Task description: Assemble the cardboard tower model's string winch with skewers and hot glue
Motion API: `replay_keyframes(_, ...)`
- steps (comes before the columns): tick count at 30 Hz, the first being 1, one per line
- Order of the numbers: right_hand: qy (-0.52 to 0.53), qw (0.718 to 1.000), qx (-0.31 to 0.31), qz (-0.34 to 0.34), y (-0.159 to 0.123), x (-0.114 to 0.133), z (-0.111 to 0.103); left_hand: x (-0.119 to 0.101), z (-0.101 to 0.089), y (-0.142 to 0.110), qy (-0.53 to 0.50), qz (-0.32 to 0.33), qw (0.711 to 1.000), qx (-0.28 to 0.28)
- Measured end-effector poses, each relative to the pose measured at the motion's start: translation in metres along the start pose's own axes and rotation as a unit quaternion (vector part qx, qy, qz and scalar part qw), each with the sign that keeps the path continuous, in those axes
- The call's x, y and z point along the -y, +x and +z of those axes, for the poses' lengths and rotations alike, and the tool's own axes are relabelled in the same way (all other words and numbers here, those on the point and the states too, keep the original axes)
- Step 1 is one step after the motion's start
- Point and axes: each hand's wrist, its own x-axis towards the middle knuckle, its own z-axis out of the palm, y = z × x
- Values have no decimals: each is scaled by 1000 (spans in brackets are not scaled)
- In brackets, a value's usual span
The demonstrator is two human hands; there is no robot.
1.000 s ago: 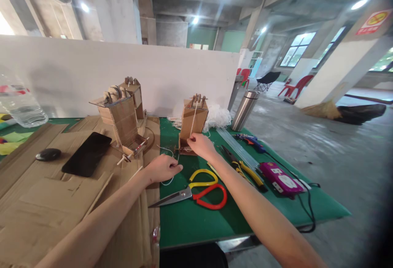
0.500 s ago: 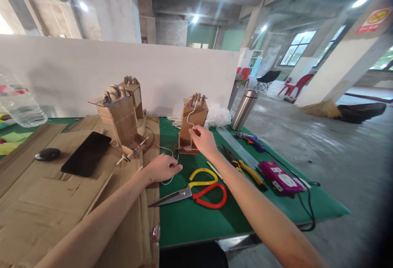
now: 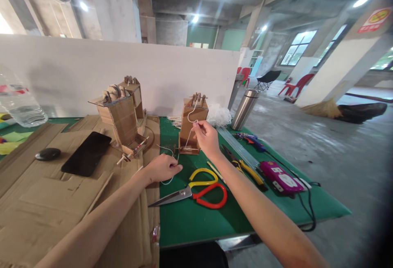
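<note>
Head view: well left of the left grip (image 3: 162, 167), a bottle (image 3: 23, 106) stands by the partition (image 3: 76, 71), seemingly out of the way. Nearer that grip, the phone (image 3: 86, 154) lies on the cardboard sheet (image 3: 46, 196), which probably shields the surface (image 3: 190, 229). Beyond the phone stand the left tower (image 3: 124, 116) and, behind it, the rear tower (image 3: 138, 96), perhaps set there to leave room. The left grip rests low, fingers curled, beside the spare string (image 3: 167, 183); whether it has hold of any, I cannot tell. Scissors (image 3: 184, 194) lie on the person's side of both grips, likely within easy reach. The right tower (image 3: 201, 114) stands upright just behind the right grip (image 3: 207, 135), which is closed to a fine pinch on the string (image 3: 188, 116). From the tower's top the string bends slackly to that pinch, then runs straight to the tower's foot; the hold seems to keep this lower stretch taut. Right of the right grip are glue sticks (image 3: 241, 149), pliers (image 3: 250, 174), flask (image 3: 245, 110), glue gun (image 3: 250, 141) and power strip (image 3: 281, 178), apparently kept aside yet handy.

Counted: one bottle, one phone, three towers, one pair of scissors, one pair of pliers, one flask, one glue gun, one power strip; the glue sticks overlap too closely to count.
</note>
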Motion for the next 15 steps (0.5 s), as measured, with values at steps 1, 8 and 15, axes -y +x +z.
replay_keyframes(1,3,1000,-3,-5,0,0,0,0,0,0,1,-1,1000,0)
replay_keyframes(8,-34,999,-17,-11,0,-2,-1,1,1,0,1,2,1000,4)
replay_keyframes(15,-69,998,-5,-10,-1,-8,-2,-1,0,0,6,10,1000,5)
